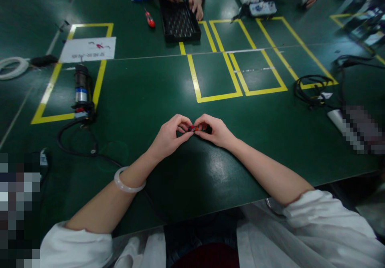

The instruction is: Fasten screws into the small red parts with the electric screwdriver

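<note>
Between my fingertips is a small red and black part (193,128), too small for me to tell its kind. My left hand (172,135) pinches it from the left, thumb and fingers closed together. From the other side my right hand (215,130) is closed on the same part with thumb and forefinger. Both hands meet just above the green table (144,87), in front of my body. The fingers hide most of the part.
Left of me lie a dark cylindrical tool (82,87) with a cable and a white paper sheet (88,49). Across the table a person's hands work at a black tray (180,21), near a red-handled screwdriver (149,19). A coiled black cable (313,89) lies right.
</note>
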Motion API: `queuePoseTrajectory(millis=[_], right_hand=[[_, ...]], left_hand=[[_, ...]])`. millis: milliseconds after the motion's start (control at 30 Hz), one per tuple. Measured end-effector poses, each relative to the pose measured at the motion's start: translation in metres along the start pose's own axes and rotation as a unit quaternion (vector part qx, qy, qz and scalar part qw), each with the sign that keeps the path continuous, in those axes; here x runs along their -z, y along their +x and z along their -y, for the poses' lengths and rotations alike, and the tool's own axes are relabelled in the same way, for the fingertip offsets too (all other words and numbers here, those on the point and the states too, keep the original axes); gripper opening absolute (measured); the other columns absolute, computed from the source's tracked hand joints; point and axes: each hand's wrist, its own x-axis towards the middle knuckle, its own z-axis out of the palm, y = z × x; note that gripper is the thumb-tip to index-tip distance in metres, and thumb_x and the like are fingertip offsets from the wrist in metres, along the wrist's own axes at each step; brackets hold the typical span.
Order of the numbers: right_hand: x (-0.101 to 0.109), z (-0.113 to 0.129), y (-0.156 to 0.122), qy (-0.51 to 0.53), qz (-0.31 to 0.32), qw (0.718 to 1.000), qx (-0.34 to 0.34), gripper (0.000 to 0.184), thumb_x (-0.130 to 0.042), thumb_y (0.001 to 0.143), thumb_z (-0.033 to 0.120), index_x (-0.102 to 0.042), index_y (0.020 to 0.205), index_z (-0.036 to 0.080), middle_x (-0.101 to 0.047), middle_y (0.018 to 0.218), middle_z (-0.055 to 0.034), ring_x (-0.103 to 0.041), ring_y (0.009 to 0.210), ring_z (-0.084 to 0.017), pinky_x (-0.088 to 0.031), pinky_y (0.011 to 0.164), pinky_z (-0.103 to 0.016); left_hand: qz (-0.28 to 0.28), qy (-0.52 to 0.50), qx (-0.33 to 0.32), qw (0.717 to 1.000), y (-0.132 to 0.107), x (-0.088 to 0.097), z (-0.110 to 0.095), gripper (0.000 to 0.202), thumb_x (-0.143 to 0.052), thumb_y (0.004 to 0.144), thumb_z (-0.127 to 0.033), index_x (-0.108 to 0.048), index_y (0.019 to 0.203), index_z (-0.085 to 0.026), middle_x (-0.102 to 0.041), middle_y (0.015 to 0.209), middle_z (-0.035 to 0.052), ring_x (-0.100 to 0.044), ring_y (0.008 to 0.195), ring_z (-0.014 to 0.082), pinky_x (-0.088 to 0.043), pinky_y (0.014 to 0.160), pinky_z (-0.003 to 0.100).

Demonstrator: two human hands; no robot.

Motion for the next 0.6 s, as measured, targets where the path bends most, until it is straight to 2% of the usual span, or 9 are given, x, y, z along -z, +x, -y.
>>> queuePoseTrajectory(millis=[233, 400, 600], right_hand=[[-0.0006, 0.0006, -0.0001, -0.003, 0.002, 1.000, -0.007, 0.011, -0.063, 0.089, 0.017, -0.060, 0.099, 0.020, -0.064, 0.092, -0.0015, -0.061, 0.075, -0.013, -0.049, 0.070, -0.027], [0.0002, 0.0007, 0.0000, -0.007, -0.004, 1.000, -0.027, 0.020, -0.068, 0.086, 0.019, -0.058, 0.103, 0.021, -0.065, 0.093, -0.0014, -0.061, 0.077, -0.014, -0.050, 0.071, -0.027], [0.0002, 0.0001, 0.0002, -0.011, -0.005, 1.000, -0.020, 0.011, -0.065, 0.090, 0.021, -0.060, 0.099, 0.020, -0.065, 0.092, -0.0020, -0.061, 0.077, -0.014, -0.050, 0.070, -0.027]], left_hand=[[-0.012, 0.091, -0.062, 0.994, -0.0005, 0.0002, -0.0069, 0.011, -0.065, 0.092, -0.021, -0.062, 0.101, -0.017, -0.062, 0.096, 0.0037, -0.063, 0.086, 0.0152, -0.055, 0.079, 0.029], [-0.007, 0.091, -0.043, 0.995, -0.0005, 0.0025, -0.0074, 0.013, -0.063, 0.095, -0.028, -0.063, 0.101, -0.016, -0.064, 0.095, 0.0040, -0.064, 0.086, 0.0158, -0.054, 0.081, 0.030], [0.003, 0.088, -0.027, 0.996, 0.0001, 0.0027, -0.0055, 0.017, -0.062, 0.096, -0.034, -0.063, 0.102, -0.017, -0.065, 0.095, 0.0040, -0.064, 0.086, 0.0162, -0.055, 0.082, 0.030]])
